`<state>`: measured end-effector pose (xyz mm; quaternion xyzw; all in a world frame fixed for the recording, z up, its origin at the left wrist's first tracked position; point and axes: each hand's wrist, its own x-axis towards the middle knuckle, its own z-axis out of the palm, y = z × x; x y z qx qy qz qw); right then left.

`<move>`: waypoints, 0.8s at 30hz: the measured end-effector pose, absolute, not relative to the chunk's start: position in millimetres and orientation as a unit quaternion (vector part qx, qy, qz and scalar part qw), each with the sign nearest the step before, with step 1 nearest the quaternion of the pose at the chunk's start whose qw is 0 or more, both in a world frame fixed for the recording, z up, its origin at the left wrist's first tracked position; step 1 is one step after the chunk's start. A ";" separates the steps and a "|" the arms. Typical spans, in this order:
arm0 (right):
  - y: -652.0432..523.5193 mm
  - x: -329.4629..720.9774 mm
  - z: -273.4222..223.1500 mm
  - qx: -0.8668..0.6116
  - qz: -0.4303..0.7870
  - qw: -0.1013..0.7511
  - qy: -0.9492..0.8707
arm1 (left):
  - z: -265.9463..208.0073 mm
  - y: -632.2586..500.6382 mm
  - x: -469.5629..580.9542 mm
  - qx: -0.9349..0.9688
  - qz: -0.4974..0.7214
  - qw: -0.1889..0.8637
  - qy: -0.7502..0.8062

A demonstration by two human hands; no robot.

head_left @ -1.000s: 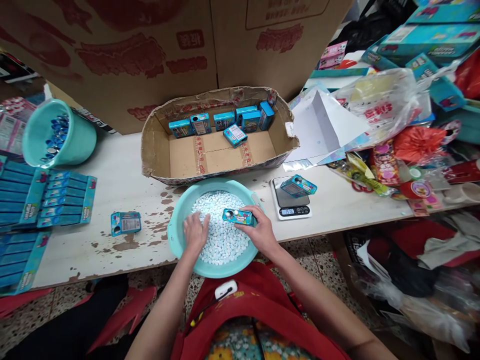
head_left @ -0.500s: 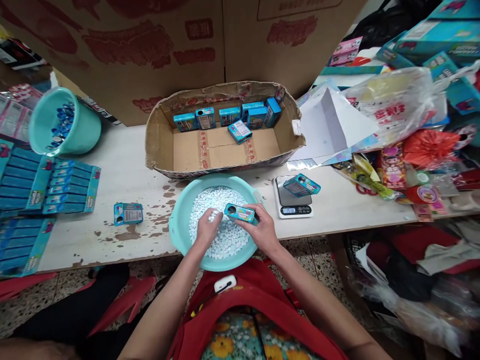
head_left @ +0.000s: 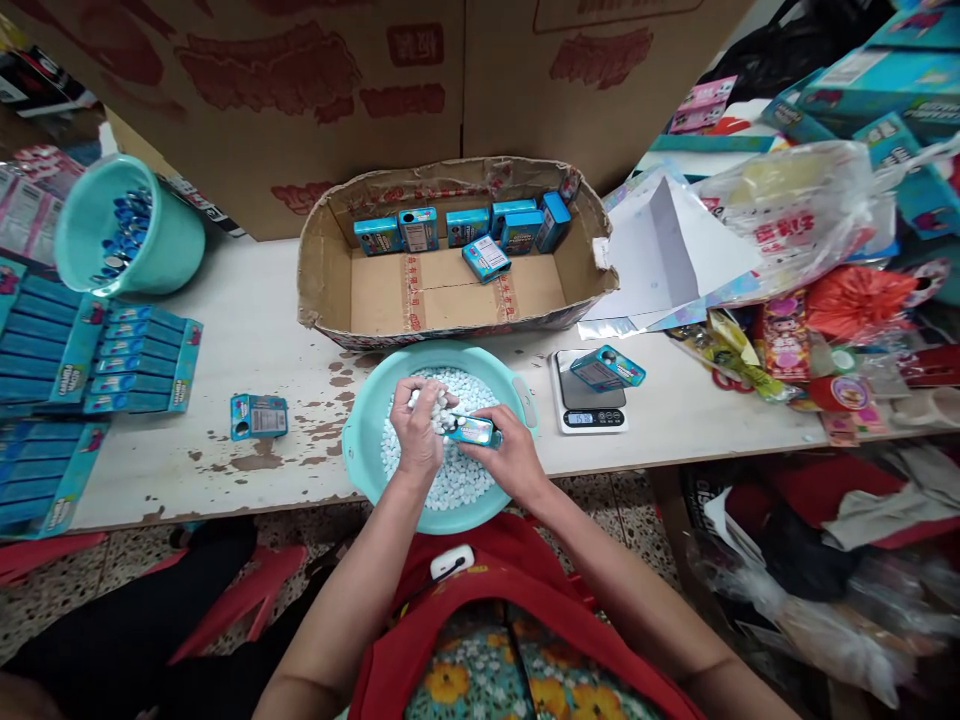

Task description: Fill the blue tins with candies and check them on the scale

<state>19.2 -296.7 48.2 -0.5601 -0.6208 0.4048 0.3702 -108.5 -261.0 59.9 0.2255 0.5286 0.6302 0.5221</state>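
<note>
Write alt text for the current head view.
A person's left hand holds white pellets at the end of a small blue box gripped in the right hand, over a turquoise basin of pellets. Behind it, a cut-down cardboard carton holds more blue boxes; to the right, another box rests on a digital scale.
</note>
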 end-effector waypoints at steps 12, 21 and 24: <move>-297.7 18.5 60.2 -0.576 0.377 0.363 -0.628 | 71.3 -259.4 -98.1 0.286 0.641 0.452 0.550; -301.3 16.7 58.1 -0.576 0.392 0.375 -0.612 | 69.3 -257.2 -92.9 0.261 0.636 0.483 0.542; -301.4 18.5 58.8 -0.580 0.393 0.374 -0.607 | 69.6 -257.0 -91.8 0.265 0.639 0.490 0.530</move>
